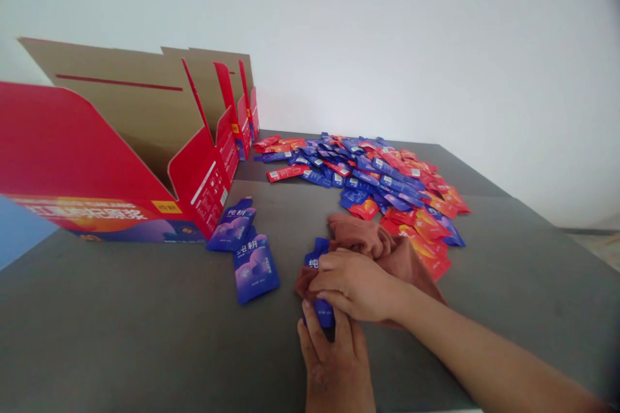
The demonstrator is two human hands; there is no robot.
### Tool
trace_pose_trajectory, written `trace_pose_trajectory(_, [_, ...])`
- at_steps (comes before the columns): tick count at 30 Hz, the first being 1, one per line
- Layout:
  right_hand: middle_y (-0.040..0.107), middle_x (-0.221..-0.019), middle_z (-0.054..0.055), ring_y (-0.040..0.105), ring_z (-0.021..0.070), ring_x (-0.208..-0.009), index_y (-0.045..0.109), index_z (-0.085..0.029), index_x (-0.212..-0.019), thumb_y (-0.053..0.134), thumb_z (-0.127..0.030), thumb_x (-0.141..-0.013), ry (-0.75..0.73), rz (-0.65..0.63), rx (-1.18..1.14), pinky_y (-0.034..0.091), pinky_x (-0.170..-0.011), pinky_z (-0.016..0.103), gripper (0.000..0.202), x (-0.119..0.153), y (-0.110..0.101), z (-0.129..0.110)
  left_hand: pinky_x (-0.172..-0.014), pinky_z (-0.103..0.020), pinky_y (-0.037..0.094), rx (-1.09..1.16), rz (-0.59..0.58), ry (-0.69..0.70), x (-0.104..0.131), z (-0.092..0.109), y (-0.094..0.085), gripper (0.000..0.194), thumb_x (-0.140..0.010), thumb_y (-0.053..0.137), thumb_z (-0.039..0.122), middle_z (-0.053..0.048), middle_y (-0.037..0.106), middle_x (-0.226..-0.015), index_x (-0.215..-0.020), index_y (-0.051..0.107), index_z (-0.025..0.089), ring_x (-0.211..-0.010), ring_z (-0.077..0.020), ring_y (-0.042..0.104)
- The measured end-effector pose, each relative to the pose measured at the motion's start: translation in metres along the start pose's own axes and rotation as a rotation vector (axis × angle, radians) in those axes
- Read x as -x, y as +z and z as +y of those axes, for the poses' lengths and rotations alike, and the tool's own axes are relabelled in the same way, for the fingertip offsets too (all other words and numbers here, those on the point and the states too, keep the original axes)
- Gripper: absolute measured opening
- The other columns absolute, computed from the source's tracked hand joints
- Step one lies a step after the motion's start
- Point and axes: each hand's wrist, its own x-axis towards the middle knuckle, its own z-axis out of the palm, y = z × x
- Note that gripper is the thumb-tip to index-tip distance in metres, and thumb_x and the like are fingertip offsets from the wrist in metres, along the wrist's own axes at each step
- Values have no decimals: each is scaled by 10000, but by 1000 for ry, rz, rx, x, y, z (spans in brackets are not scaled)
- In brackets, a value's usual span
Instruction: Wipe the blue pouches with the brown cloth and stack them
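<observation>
A blue pouch (pixel 325 312) lies flat on the table in front of me, partly covered by a brown cloth (pixel 358 235). My right hand (pixel 356 284) grips a bunched part of the cloth and presses it on the pouch. The rest of the cloth spreads to the right, against the heap. My left hand (pixel 334 352) reaches up from the near edge, fingers stretched out and their tips on the pouch's lower end. Left of my hands lie two more blue pouches, one nearer (pixel 256 269) and the other (pixel 232 226) slightly under it by the box.
A big heap of blue and red pouches (pixel 382 174) covers the back middle and right of the grey table (pixel 145 329). Open red cardboard boxes (pixel 111 206) stand in a row at the left, flaps raised. A white wall (pixel 387 39) rises behind.
</observation>
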Motion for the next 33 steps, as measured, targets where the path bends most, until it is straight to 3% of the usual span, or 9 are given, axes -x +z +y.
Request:
trace_pose_trajectory(5, [582, -876, 33, 521, 158, -845, 662, -217, -995, 469, -249, -938, 134, 26, 30, 351, -747, 276, 204, -2, 3, 16, -907, -596, 498, -6, 1, 13, 1, -2, 0, 393, -752, 568, 115, -45, 427, -1368, -1121, 649, 225, -1240, -490, 328])
trace_pose_trajectory(11, [581, -849, 38, 524, 156, -833, 661, -187, -943, 454, -238, -943, 260, 100, 103, 351, -758, 275, 213, -1, 4, 32, -906, -584, 508, -27, 5, 19, 0, -2, -1, 397, -749, 571, 102, -44, 428, -1360, -1124, 644, 213, -1241, -495, 316])
trace_pose_trajectory(15, [573, -844, 39, 512, 163, -836, 655, -195, -978, 448, -230, -940, 144, 128, 57, 343, -759, 287, 213, 1, 0, 18, -900, -583, 514, -10, 22, 6, 0, -1, 0, 370, -758, 593, 143, -41, 447, -1339, -1116, 648, 221, -1221, -484, 357])
trace_pose_trajectory(20, [565, -819, 22, 497, 159, -792, 658, -214, -939, 482, -259, -919, -54, 20, -24, 338, -732, 285, 183, 1, 0, -2, -924, -588, 493, 10, -13, -5, 0, 0, -1, 449, -723, 615, 108, -46, 524, -1240, -1156, 630, 223, -1209, -483, 385])
trace_pose_trajectory(25, [589, -870, 28, 523, 154, -816, 656, -216, -987, 472, -241, -929, 99, 24, 17, 349, -729, 271, 194, -2, 3, 12, -895, -601, 501, 11, 3, 8, -1, -2, -3, 389, -747, 607, 137, -56, 483, -1318, -1126, 648, 214, -1223, -492, 360])
trace_pose_trajectory(29, [593, -843, 32, 534, 152, -809, 661, -195, -917, 462, -237, -938, 230, 61, 70, 353, -727, 263, 205, -2, 2, 30, -896, -590, 505, -7, 9, 25, 0, -2, -2, 353, -763, 607, 167, -57, 452, -1355, -1110, 656, 208, -1238, -502, 326])
trace_pose_trajectory(33, [589, -827, 38, 532, 156, -797, 658, -183, -918, 450, -249, -945, 271, 102, 104, 350, -719, 268, 219, 0, 0, 30, -920, -593, 492, -14, 11, 13, 0, -1, -1, 373, -756, 596, 132, -57, 435, -1369, -1116, 652, 213, -1249, -494, 319])
